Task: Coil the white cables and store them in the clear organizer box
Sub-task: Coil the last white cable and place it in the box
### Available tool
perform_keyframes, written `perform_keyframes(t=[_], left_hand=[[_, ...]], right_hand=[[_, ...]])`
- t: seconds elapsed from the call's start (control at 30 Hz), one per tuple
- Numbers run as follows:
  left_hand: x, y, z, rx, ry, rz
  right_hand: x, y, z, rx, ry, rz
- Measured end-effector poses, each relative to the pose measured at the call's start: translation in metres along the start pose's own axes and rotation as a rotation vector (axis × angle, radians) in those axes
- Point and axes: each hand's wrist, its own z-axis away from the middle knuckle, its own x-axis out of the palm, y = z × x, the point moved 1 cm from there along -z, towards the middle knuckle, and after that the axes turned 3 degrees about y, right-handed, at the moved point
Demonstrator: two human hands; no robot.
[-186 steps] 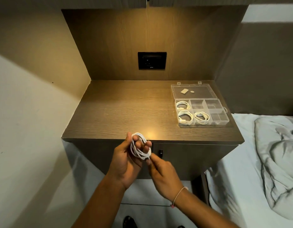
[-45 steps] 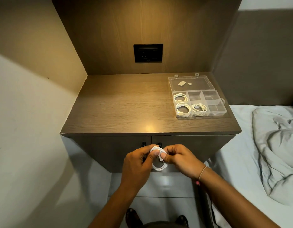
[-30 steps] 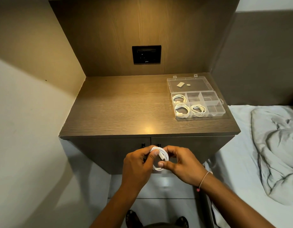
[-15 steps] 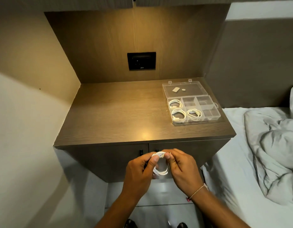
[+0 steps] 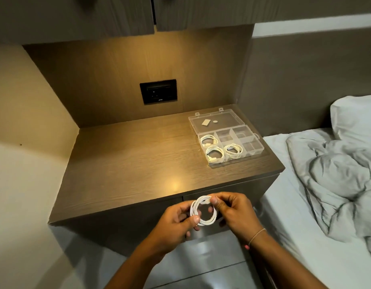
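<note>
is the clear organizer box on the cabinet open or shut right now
Open. The clear organizer box has its lid folded back flat on the cabinet top, leaving the compartments exposed with three coiled cables inside.

coiled cable [image 5: 203,213]: white
organizer box [image 5: 251,152]: clear
nightstand top [image 5: 128,163]: brown woodgrain
socket plate [image 5: 158,94]: black
duvet [image 5: 337,180]: pale grey

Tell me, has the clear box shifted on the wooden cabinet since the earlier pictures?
No. The clear organizer box sits by the cabinet top's back right corner, as before; only the camera moved.
</note>
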Motion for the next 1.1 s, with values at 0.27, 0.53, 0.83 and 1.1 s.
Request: perform_keyframes(t=[0.27, 0.53, 0.83, 1.1], left_hand=[[0.019, 0.026, -0.046, 0.059, 0.187, 0.048], [0.049, 0.056, -0.138, 0.054, 0.342, 0.042], [0.064, 0.083, -0.263, -0.052, 0.525, -0.08], [0.053, 0.083, -0.317, -0.144, 0.688, -0.417]], right_hand=[[-0.021, -0.006, -0.025, -0.049, 0.185, -0.053], [-0.088, -0.017, -0.099, -0.022, 0.172, -0.04], [-0.133, -0.008, -0.241, -0.05, 0.129, 0.176], [-0.129, 0.001, -0.322, -0.028, -0.105, 0.368]])
